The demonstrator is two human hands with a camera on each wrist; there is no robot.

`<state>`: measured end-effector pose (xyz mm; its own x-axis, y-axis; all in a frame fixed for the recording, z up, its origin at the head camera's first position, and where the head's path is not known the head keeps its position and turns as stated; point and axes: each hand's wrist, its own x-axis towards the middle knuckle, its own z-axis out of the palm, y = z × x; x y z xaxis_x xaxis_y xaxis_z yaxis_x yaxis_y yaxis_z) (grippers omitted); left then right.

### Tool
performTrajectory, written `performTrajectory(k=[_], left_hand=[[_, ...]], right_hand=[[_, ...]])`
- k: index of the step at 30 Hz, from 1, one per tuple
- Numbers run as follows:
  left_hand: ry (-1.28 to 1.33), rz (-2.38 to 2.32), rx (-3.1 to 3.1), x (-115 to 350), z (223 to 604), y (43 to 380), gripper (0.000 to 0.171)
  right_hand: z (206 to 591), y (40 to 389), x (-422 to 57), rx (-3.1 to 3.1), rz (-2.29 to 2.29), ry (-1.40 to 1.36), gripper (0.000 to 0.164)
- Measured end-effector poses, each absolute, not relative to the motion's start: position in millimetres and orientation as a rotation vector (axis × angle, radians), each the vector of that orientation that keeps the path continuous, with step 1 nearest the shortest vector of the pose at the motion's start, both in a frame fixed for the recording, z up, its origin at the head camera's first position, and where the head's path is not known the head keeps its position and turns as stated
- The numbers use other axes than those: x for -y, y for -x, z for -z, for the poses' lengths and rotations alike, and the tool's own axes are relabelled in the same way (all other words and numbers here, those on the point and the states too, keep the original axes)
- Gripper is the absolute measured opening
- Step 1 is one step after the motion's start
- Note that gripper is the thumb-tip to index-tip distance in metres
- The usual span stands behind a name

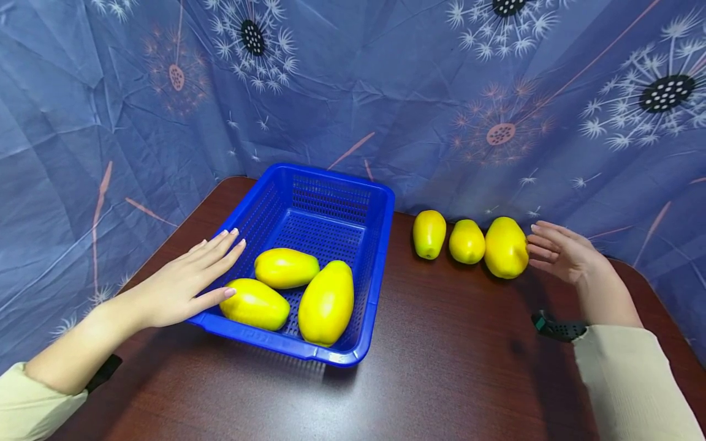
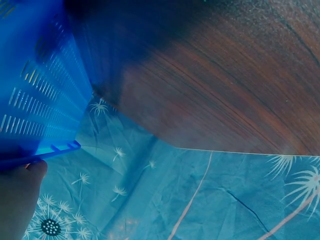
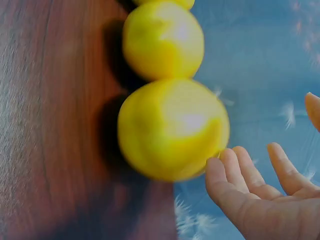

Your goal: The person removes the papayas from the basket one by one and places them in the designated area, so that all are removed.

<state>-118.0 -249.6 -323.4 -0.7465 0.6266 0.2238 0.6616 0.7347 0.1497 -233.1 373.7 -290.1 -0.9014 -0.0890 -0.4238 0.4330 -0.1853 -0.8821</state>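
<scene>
A blue plastic basket (image 1: 380,275) with slotted walls stands on the table. Three yellow papayas lie in its near half: one at the left (image 1: 255,304), one behind it (image 1: 286,268) and a larger one at the right (image 1: 326,304). Over the basket's left rim rests my left hand (image 1: 190,278), its fingers straight; the left wrist view shows part of it at the rim. Beside the largest papaya (image 1: 506,247) of a row on the right is my right hand (image 1: 565,252), fingers loosely extended and gripping nothing. Its fingertips (image 3: 215,167) come close to that papaya; contact is unclear.
Two more papayas, one in the middle of the row (image 1: 467,242) and one at its left end (image 1: 429,234), lie along the table's back edge. Behind the dark wooden table (image 1: 441,355) hangs a blue curtain (image 1: 353,73) with a dandelion pattern.
</scene>
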Motion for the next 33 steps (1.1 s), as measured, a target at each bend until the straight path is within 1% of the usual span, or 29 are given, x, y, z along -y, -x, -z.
performTrajectory(k=[3,6,13,19,22,27,33], left_hand=[[1.041,0.336,2.774,249.6,323.2,117.8,0.067],[1.041,0.335,2.774,249.7,323.5,117.9,0.067],[1.035,0.338,2.780,249.8,323.8,118.2,0.068],[1.040,0.343,2.773,249.7,323.6,118.6,0.069],[1.040,0.338,2.775,249.3,323.3,118.8,0.069],[1.036,0.336,2.781,249.2,323.0,118.7,0.068],[1.033,0.338,2.784,249.6,323.0,118.5,0.067]], right_hand=[[282.0,233.0,-364.2,-1.727,2.139,-0.351,0.011],[275.5,233.4,-352.5,-1.721,2.124,-0.321,0.007],[263.8,231.7,-319.1,-1.786,2.041,-0.237,0.010],[256.8,226.0,-287.4,-1.828,1.950,-0.105,0.012],[255.4,222.9,-271.6,-1.803,1.930,-0.055,0.019],[254.9,217.5,-244.0,-1.870,1.824,0.014,0.044],[253.8,211.4,-214.2,-1.917,1.735,0.116,0.052]])
